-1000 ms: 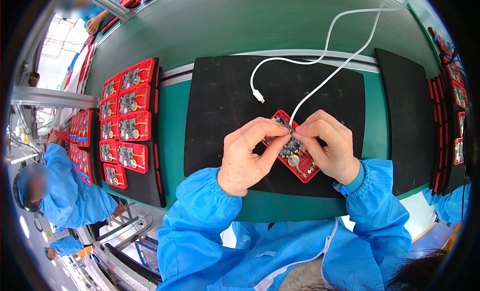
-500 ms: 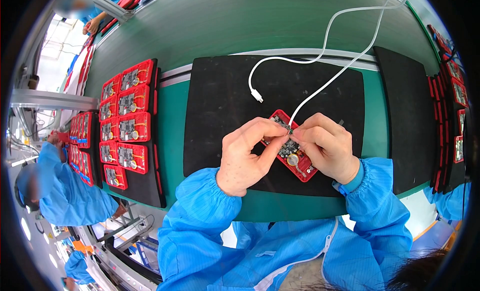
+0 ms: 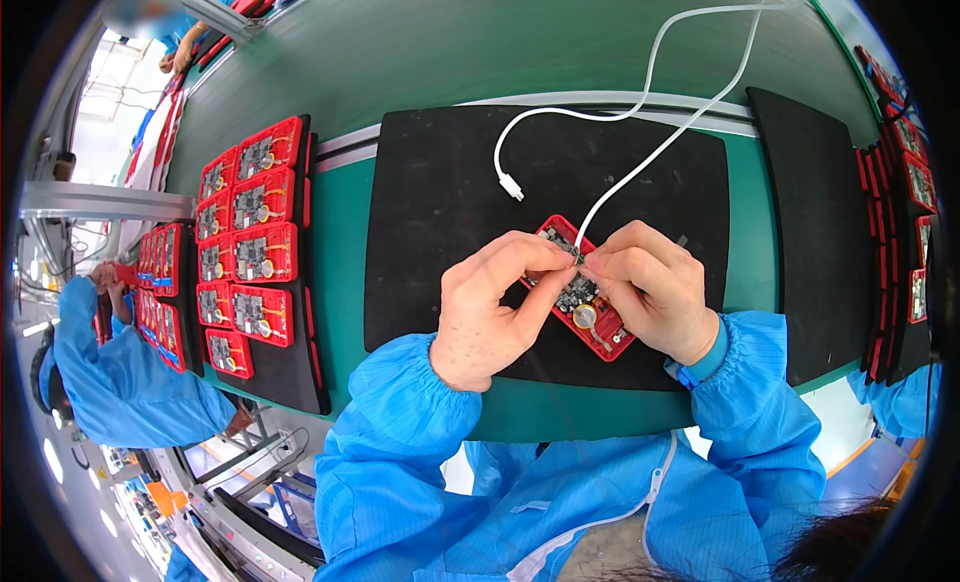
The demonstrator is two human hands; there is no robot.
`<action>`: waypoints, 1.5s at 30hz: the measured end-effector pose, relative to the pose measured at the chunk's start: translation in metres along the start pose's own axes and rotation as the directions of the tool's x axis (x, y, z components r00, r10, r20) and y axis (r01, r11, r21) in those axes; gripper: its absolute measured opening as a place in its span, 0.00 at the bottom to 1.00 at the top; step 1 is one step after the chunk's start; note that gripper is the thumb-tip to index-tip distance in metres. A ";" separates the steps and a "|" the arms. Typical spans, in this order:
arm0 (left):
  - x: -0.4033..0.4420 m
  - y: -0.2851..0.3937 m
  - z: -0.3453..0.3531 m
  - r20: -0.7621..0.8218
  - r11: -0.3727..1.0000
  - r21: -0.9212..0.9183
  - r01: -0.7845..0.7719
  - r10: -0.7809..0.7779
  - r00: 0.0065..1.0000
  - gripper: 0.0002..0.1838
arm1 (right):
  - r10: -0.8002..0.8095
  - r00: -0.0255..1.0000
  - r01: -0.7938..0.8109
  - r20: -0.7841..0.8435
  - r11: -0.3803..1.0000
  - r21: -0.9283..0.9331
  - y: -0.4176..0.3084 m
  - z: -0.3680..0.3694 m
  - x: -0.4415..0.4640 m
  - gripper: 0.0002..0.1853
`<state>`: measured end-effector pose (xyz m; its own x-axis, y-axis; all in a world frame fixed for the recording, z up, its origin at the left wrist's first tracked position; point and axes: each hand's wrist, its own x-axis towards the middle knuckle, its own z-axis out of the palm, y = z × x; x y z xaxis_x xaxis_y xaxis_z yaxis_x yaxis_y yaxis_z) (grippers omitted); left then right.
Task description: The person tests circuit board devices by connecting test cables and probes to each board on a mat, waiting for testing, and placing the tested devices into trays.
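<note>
Green surface (image 3: 752,262): it stretches before us, a metal rail (image 3: 345,150) crossing it, with a co-worker in blue (image 3: 140,372) beyond its left edge.
Open red case (image 3: 610,349): aslant on the middle mat (image 3: 450,182), towards the surface's front edge, between our hands, its circuit board (image 3: 572,297) facing up.
Left hand (image 3: 495,307): grip pressed together, thumb and forefinger meeting over the board; what they pinch is too small to tell.
Right hand (image 3: 655,297): grip likewise pressed together, tips just beside the left ones, at the end of a white cable (image 3: 580,234).
Progress: we judge this case mid-step; the cable reaches its board, but our fingertips hide whether it is seated. A loose white plug (image 3: 511,187) lies apart from the case. Nine cases (image 3: 288,270) near the left edge hold boards and show no white cable; finished or waiting, we cannot tell.
Count: one case between our hands; nine in two columns, five and four; two cable runs towards the far right corner; three black mats. Further cases at the right edge (image 3: 918,182) are too bunched to count.
</note>
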<state>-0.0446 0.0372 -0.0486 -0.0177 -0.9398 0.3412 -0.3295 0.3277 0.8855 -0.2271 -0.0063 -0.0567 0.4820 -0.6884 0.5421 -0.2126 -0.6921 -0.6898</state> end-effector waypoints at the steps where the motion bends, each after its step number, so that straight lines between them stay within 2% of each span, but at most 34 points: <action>1: 0.000 0.000 0.000 0.000 1.000 0.003 0.002 -0.002 1.000 0.10 | 0.001 1.000 -0.001 0.000 1.000 0.000 0.000 0.000 0.000 0.06; 13: 0.000 -0.004 0.000 0.007 0.998 0.025 -0.050 0.050 0.999 0.10 | -0.029 0.999 0.029 0.017 0.999 -0.016 0.001 0.000 0.000 0.05; 32: 0.000 -0.003 0.000 0.008 0.998 0.019 -0.058 0.057 0.998 0.09 | -0.028 1.000 0.028 -0.002 1.000 0.001 0.002 0.001 -0.001 0.04; 37: -0.001 0.000 0.000 0.015 1.000 0.022 -0.005 0.005 1.000 0.10 | -0.019 1.000 0.019 -0.012 1.000 0.010 0.002 0.001 -0.001 0.04; 45: 0.000 0.000 0.000 0.013 0.999 0.039 -0.032 0.031 0.999 0.10 | -0.018 1.000 0.018 -0.006 1.000 0.007 0.002 0.001 0.000 0.04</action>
<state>-0.0448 0.0375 -0.0489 -0.0408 -0.9303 0.3645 -0.3655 0.3534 0.8611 -0.2270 -0.0069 -0.0585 0.4809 -0.6772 0.5570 -0.1979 -0.7027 -0.6834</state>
